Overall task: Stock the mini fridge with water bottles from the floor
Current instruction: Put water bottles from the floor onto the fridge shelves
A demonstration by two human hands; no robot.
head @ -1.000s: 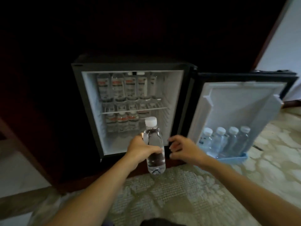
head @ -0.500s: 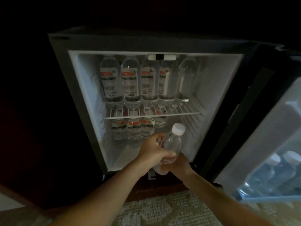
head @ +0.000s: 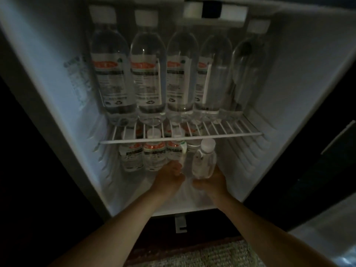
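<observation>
The mini fridge [head: 300, 78] stands open and fills the view. My right hand [head: 212, 182] holds a clear, unlabelled water bottle [head: 204, 160] with a white cap by its base, upright on the lower level's right side. Just left of it, my left hand [head: 168, 176] reaches to a labelled bottle [head: 176, 153] in the lower row and touches it. The dim light hides how its fingers lie. Several tall labelled bottles [head: 148, 78] stand in a row on the wire shelf [head: 221, 134] above.
More labelled bottles [head: 154, 157] fill the lower level's left and back. White fridge floor [head: 194, 201] lies between my wrists. The dark door edge [head: 327, 151] is at right. Patterned carpet [head: 202, 255] lies in front of the fridge.
The view has come much closer to the fridge. The bottle moved from in front of the opening into the lower level, passing from my left hand to my right.
</observation>
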